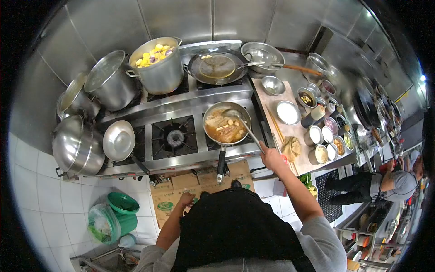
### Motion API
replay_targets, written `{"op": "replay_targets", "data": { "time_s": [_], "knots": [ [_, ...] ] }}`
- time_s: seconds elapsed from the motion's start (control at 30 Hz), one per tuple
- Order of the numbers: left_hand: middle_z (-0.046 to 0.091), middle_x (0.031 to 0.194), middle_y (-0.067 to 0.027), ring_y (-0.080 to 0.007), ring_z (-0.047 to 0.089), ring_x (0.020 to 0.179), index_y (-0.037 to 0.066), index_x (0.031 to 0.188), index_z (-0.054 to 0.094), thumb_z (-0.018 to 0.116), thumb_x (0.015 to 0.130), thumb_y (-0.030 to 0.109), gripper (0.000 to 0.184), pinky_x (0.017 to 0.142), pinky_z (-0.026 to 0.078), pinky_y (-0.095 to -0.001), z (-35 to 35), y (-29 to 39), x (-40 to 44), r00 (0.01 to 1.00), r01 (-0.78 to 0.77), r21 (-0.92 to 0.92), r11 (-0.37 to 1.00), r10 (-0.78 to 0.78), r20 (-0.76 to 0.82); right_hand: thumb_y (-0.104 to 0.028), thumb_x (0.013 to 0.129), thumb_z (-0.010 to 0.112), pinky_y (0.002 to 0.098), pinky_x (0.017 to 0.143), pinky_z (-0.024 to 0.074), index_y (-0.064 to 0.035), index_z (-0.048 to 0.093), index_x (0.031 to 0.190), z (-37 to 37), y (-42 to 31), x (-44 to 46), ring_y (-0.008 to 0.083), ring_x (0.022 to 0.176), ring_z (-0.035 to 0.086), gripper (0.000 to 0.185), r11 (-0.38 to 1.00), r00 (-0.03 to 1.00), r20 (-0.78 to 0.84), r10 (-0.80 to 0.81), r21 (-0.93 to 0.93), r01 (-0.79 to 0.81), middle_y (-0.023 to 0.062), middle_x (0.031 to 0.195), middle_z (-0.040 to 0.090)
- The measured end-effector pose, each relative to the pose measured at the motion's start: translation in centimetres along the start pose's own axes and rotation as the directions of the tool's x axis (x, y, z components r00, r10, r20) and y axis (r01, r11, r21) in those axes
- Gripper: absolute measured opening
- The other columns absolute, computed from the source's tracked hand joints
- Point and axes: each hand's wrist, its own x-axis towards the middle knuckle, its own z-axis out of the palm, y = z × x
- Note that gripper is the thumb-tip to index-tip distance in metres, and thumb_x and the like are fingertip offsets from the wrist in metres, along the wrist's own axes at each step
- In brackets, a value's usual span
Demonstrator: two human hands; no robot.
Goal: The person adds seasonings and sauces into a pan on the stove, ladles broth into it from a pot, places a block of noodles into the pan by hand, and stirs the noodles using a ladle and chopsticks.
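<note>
My right hand (272,158) is closed around the long metal handle of a ladle (252,135). The ladle's bowl dips into a frying pan (244,139) on the front right burner. Brown broth with pale chunks and strips of food (222,129) fills the pan. Its black handle (221,164) points toward me, with no hand on it. My left hand (186,199) hangs low beside my black apron, below the stove's front edge and apart from the pan. Its fingers are small and partly hidden, so their position is unclear.
Beside the pan is a bare burner (174,137); an empty skillet (118,140) sits farther left. A pot of yellow chunks (154,68) and a wide dark pan (217,68) stand behind. Right, a board (276,102) bears bowls and a crumpled cloth (291,148). Another person (385,183) stands far right.
</note>
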Motion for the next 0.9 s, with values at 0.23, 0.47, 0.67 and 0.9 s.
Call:
{"op": "replay_targets", "data": {
  "time_s": [0.23,0.47,0.67,0.9],
  "knots": [
    [0.071,0.084,-0.0183,-0.0296,0.071,0.074,-0.006,0.102,0.07,0.062,0.097,0.034,0.041,0.062,0.058,-0.0422,1.3,-0.6,0.3,0.996,0.082,0.082,0.993,-0.079,-0.033,-0.02,0.093,0.061,0.0543,0.076,0.0559,-0.0127,0.043,0.151,-1.8,-1.5,0.5,0.0452,0.081,0.069,0.061,0.999,0.997,0.074,-0.026,-0.027,0.028,0.0286,0.086,0.069],
    [0.072,0.08,-0.017,-0.029,0.072,0.07,-0.003,0.09,0.071,0.059,0.099,0.034,0.04,0.064,0.058,-0.0435,0.2,-3.9,0.4,0.978,-0.2,0.571,0.796,0.195,0.071,-0.02,0.093,0.061,0.0522,0.078,0.0571,-0.0179,0.037,0.155,-1.7,-3.1,1.9,0.0422,0.083,0.07,0.066,0.992,0.987,0.152,-0.044,-0.111,0.061,0.0257,0.089,0.07],
    [0.073,0.078,-0.0166,-0.0275,0.073,0.068,-0.001,0.084,0.072,0.056,0.1,0.032,0.04,0.064,0.058,-0.0422,-1.1,-3.5,-0.3,0.989,-0.109,0.576,0.81,0.148,-0.022,-0.012,0.088,0.059,0.053,0.077,0.0547,-0.0112,0.041,0.152,-2.6,-2.9,3.7,0.0423,0.082,0.068,0.067,0.977,0.981,0.16,-0.112,-0.162,0.139,0.0276,0.087,0.069],
    [0.073,0.087,-0.015,-0.0253,0.073,0.071,0.0,0.102,0.07,0.063,0.095,0.019,0.022,0.062,0.06,-0.037,-2.0,-7.5,2.7,0.85,-0.453,0.776,0.439,0.474,0.228,-0.014,0.089,0.061,0.0501,0.078,0.056,-0.0185,0.037,0.155,0.2,-3.0,5.5,0.0393,0.086,0.07,0.07,0.945,0.987,0.132,-0.091,-0.301,0.128,0.0233,0.092,0.07]
  ]
}}
